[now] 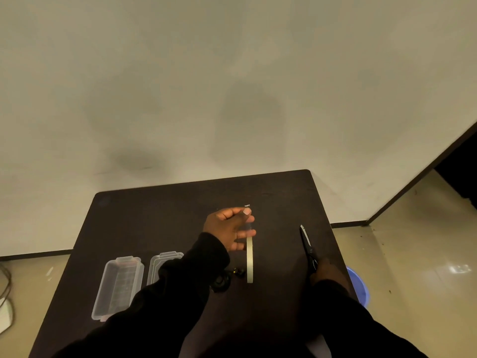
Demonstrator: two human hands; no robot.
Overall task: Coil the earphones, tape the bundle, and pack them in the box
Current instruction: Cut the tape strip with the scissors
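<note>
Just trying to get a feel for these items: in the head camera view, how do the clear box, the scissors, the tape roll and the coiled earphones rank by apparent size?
Largest to smallest, as they look:
1. clear box
2. scissors and tape roll: similar length, and the roll is seen edge-on, so I won't rank them
3. coiled earphones, partly hidden by the sleeve

Both arms are clothed in long, loose black fabric sleeves that reach to the wrists and bunch in soft folds near the cuffs, leaving the bare left hand (230,228) and bare right hand (326,271) uncovered, with short, pale fingernails showing.
</note>
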